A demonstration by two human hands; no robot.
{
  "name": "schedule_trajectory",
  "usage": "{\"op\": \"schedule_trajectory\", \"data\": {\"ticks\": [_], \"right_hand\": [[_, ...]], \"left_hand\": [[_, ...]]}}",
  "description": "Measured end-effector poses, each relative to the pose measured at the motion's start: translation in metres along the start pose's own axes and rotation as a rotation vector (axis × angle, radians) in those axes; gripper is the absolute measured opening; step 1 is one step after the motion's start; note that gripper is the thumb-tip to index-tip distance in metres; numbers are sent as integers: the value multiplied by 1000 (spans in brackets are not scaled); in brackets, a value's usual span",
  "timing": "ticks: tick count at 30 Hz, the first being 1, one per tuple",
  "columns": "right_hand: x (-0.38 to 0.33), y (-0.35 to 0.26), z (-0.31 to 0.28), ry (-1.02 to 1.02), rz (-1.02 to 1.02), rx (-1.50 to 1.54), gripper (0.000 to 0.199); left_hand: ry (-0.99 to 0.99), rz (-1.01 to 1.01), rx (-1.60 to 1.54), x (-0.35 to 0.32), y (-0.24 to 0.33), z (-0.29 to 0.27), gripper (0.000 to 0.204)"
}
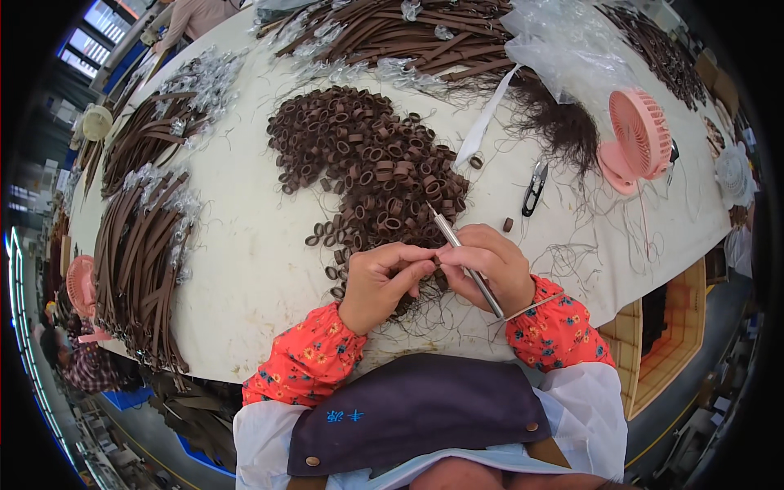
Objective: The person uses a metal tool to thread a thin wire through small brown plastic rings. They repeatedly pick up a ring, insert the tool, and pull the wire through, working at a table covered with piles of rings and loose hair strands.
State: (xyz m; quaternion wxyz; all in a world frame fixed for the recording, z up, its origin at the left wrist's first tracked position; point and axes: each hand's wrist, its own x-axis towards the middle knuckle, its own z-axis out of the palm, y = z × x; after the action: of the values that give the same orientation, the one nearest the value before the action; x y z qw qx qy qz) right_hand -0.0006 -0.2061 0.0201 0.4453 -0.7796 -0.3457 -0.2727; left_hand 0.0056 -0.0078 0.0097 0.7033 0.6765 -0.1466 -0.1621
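Observation:
In front of me my left hand [385, 283] is closed, its thumb and forefinger pinching a small brown strap loop [437, 260], mostly hidden by the fingers. My right hand [494, 265] meets it there, fingertips at the loop. A slim silver pen-shaped tool [482, 287] rests in the right hand's grip, its thin tip pointing up and away to the left. Just beyond both hands spreads a large heap of brown strap loops [380, 167]. Loose dark threads [433, 314] lie beneath the hands.
Black thread snips [536, 188] and a pink fan [637, 135] are on the white table [237, 269] at the right. Bundles of brown straps [139, 261] lie left, more straps [408, 37] at the back beside clear plastic [572, 49]. A yellowish crate [682, 327] stands lower right.

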Motion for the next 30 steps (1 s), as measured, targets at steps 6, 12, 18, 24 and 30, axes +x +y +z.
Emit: {"op": "schedule_trajectory", "data": {"ticks": [6, 12, 18, 24, 30], "right_hand": [[-2, -3, 4, 33, 92, 80, 36], [-4, -2, 7, 63, 98, 53, 32], [-2, -5, 2, -55, 184, 72, 23], [-4, -11, -4, 87, 601, 749, 25], [-7, -3, -14, 1, 629, 861, 28]], "left_hand": [[73, 212, 248, -2, 1, 1, 12], [44, 143, -49, -4, -3, 9, 10], [11, 130, -106, -3, -11, 7, 8], [15, 86, -75, -2, -8, 1, 8], [-12, 75, -37, -3, -12, -1, 7]]}}
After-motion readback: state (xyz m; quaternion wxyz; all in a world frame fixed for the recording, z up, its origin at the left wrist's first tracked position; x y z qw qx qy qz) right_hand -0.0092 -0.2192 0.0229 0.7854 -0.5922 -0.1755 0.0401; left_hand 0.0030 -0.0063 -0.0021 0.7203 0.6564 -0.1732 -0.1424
